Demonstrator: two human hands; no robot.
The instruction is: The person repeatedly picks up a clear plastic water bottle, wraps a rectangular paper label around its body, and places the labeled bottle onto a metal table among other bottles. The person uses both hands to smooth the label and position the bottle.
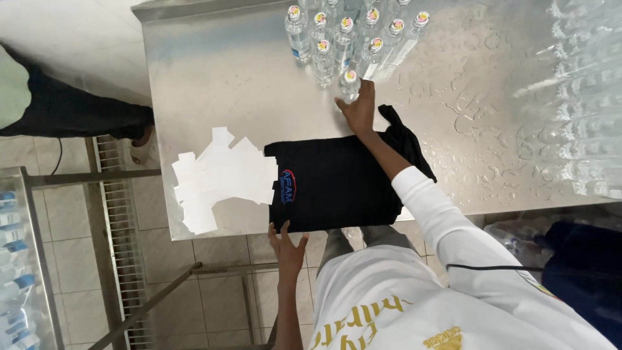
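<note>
A folded black cloth [337, 185] lies at the near edge of the wet steel table [227, 84]. My left hand [287, 248] rests with spread fingers at the table's front edge, touching the cloth's near edge. My right hand [357, 107] reaches across the cloth and closes around a clear plastic bottle [348, 84] at the front of a cluster of capped bottles [350, 35]. A fan of white paper labels [220, 176] lies just left of the cloth.
Water drops cover the table's right half [479, 110]. More clear bottles [583, 97] crowd the right side. Another person's dark-clad leg and foot [84, 116] stand at far left. A rack of bottles [16, 259] sits lower left on the tiled floor.
</note>
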